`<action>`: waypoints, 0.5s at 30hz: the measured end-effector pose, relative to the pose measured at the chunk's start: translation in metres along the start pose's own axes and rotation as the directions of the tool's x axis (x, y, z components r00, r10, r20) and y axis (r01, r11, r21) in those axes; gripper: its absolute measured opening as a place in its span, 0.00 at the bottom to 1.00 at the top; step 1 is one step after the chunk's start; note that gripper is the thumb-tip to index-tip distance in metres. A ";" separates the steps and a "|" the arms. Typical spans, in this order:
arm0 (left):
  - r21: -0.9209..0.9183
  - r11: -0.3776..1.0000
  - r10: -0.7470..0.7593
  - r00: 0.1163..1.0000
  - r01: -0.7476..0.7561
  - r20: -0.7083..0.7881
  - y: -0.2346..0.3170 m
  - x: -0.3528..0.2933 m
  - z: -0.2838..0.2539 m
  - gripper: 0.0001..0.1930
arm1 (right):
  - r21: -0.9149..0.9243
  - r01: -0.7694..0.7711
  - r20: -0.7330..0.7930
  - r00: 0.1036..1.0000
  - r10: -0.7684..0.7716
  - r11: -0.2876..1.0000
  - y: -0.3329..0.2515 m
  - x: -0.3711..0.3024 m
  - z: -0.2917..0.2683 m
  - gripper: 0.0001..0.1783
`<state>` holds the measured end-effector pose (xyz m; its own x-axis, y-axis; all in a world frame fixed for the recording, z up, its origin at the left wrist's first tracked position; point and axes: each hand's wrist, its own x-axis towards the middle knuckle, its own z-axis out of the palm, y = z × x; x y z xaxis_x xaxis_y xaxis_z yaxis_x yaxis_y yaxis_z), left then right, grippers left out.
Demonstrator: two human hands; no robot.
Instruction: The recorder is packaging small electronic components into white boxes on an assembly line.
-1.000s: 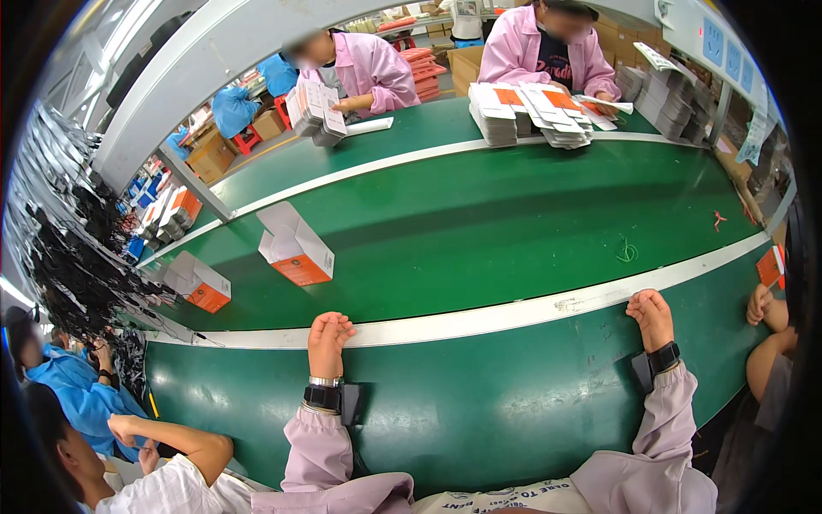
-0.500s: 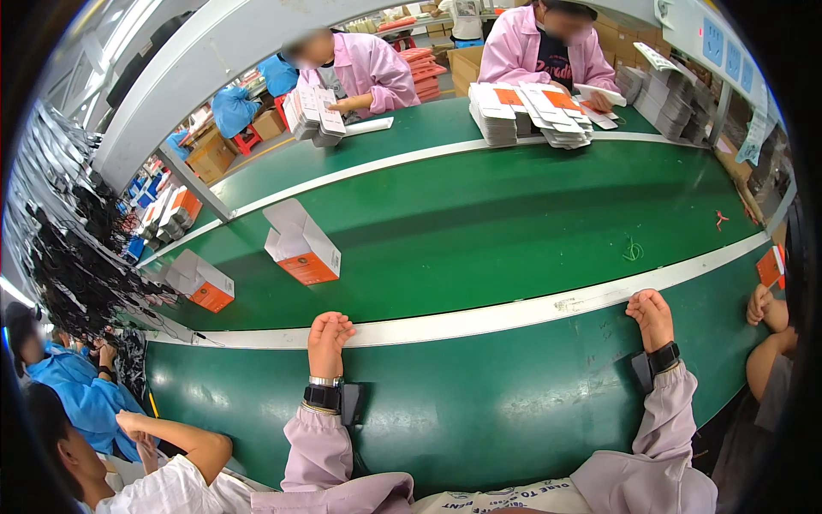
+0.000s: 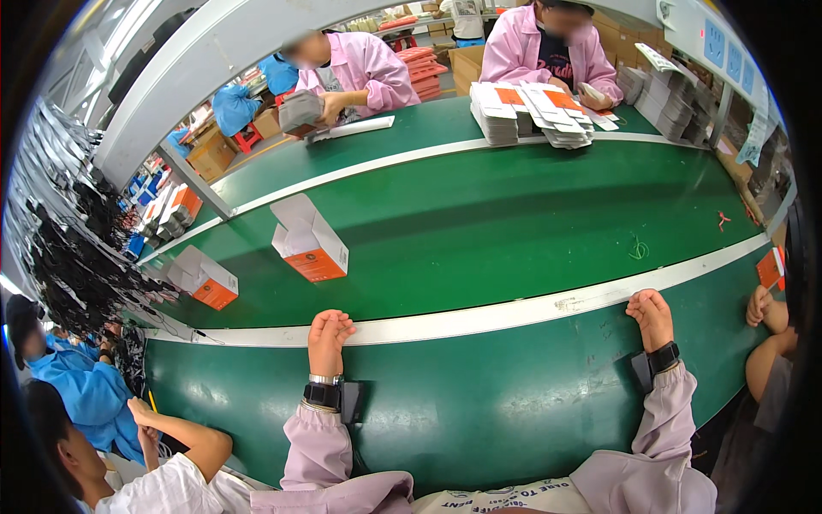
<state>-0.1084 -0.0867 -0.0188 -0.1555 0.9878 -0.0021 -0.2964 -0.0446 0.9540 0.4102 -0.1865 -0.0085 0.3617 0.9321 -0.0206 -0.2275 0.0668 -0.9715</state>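
My left hand (image 3: 329, 341) rests by the white rail (image 3: 454, 327), its fingers curled in and pressed together with nothing seen in them. Near the rail's right part is my right hand (image 3: 652, 320), likewise closed and holding nothing visible. Both wrists wear black straps with a small dark block. Beyond the rail, on the green conveyor belt (image 3: 479, 223), stands a white-and-orange carton (image 3: 315, 264) with its top flaps up. A second such carton (image 3: 214, 293) stands farther left. Neither hand touches a carton.
Green thread (image 3: 639, 250) and red thread (image 3: 723, 221) lie on the belt. Across it, two people in pink handle flat cartons near a stack (image 3: 531, 116). Black cables (image 3: 73, 248) hang at left. People sit close on both sides; an orange carton (image 3: 771, 267) is at far right.
Both cartons and the threads have shifted slightly right with the belt. The person across at left has turned over the bundle of flat cartons. My hands have stayed in place.
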 end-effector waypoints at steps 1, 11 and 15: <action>-0.003 1.000 -0.003 1.000 0.003 0.003 0.000 0.000 -0.001 0.07 | 0.004 0.003 0.003 1.000 -0.003 1.000 0.001 0.001 0.000 0.04; -0.144 0.969 0.170 0.966 -0.200 -0.196 0.011 0.036 -0.020 0.17 | 0.045 0.007 0.009 1.000 -0.008 0.999 -0.001 0.001 0.001 0.05; -0.051 0.970 0.218 0.945 -0.237 -0.244 0.022 0.077 -0.020 0.25 | 0.074 0.020 0.014 1.000 -0.021 0.997 -0.001 0.003 0.002 0.04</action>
<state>-0.1457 -0.0148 -0.0041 -0.4410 0.8876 0.1329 -0.2985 -0.2847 0.9110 0.4099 -0.1828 -0.0071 0.3535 0.9354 0.0034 -0.2861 0.1115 -0.9517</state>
